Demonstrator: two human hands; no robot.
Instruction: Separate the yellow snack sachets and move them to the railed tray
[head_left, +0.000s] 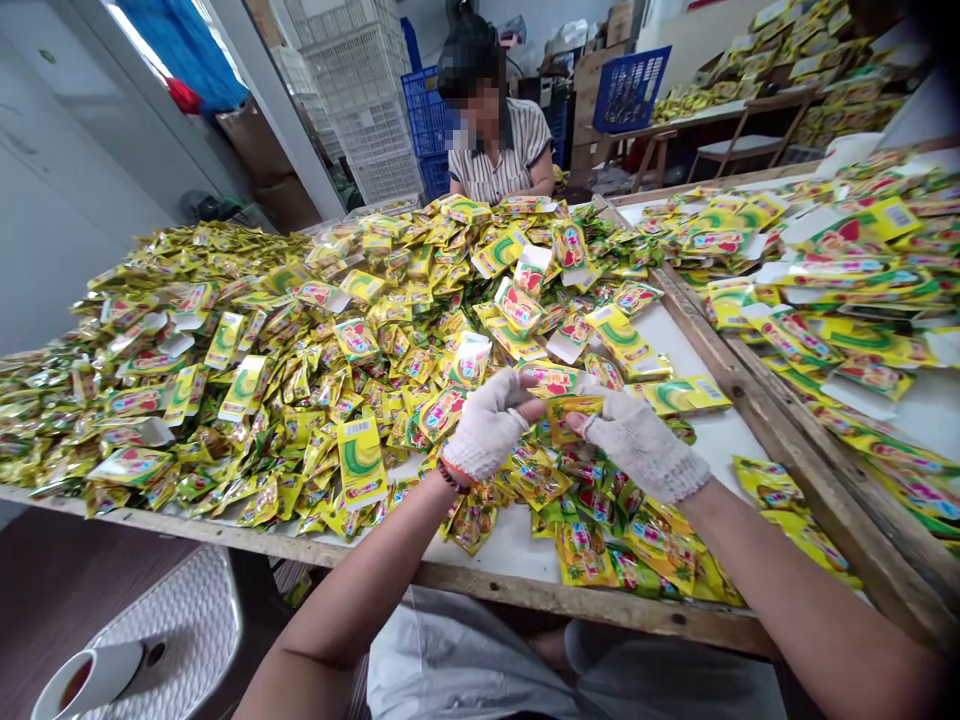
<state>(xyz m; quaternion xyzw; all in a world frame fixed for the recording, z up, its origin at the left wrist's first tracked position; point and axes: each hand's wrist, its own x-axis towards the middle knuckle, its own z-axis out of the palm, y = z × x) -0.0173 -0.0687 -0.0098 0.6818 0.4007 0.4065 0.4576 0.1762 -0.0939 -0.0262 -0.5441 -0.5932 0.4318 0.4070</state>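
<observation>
The cup [82, 680] at lower left is cut by the bottom edge. At top centre the co-worker [499, 150] has both hands hidden behind the heap of sachets [300, 350]. Gloved fingers [594, 426] cover part of the held sachet [574, 407]; its print is unreadable.

Both bare forearms reach forward and converge, elbows apart. The left hand [487, 425] and the right hand [637, 440], each in a white knit glove, meet close together, thumbs and forefingers pinched closed, fingertips nearly touching the other hand's.
</observation>
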